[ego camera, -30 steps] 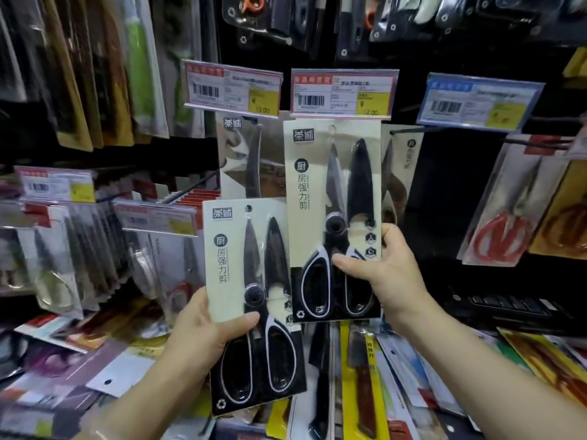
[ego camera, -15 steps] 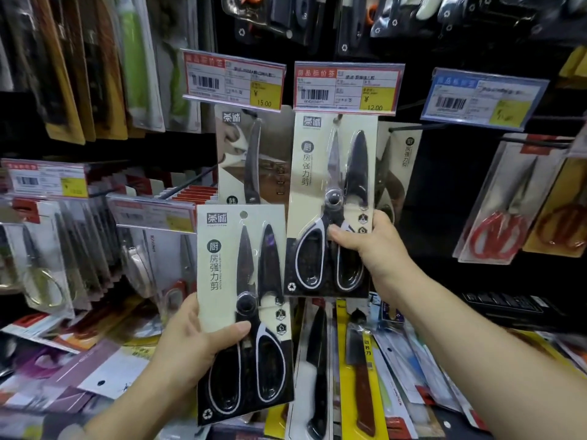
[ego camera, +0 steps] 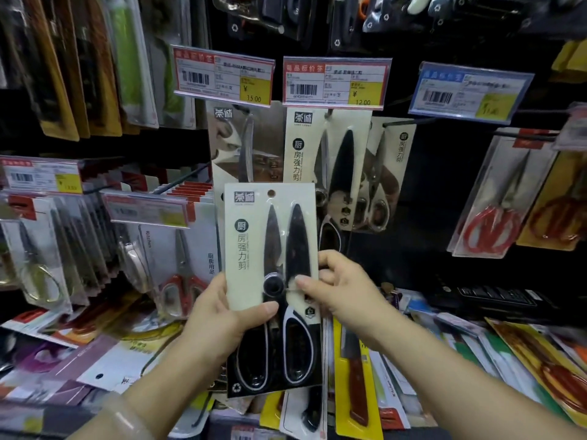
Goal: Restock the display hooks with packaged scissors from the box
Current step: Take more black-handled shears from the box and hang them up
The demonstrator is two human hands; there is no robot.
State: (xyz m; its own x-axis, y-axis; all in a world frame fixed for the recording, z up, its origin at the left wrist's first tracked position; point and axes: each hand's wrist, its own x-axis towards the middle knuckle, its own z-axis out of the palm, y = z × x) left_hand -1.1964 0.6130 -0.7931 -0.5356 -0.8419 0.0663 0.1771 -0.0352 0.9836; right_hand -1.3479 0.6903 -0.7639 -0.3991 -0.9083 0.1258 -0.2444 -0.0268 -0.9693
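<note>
Both hands now meet on one scissors pack [ego camera: 270,281]: the right hand [ego camera: 343,293] has left the pack it was hanging and come down to the one the left hand [ego camera: 219,315] held. That hung scissors pack [ego camera: 327,160] now sits on its display hook [ego camera: 330,113] under the 12.00 price tag [ego camera: 336,82], partly hidden behind the held one.

The left hand grips the held pack's left edge, thumb across the front near the scissors' pivot. The right hand pinches the right edge, thumb on the front by the black blade cover, fingers curled behind the card. The pack stands upright in front of the rack, its hang hole at the top, below the level of the hook.

To the left hangs another scissors pack beneath the 15.00 price tag [ego camera: 224,76]. Red-handled scissors [ego camera: 490,227] hang at the right, and packaged knives [ego camera: 355,369] lie on the shelf below.
</note>
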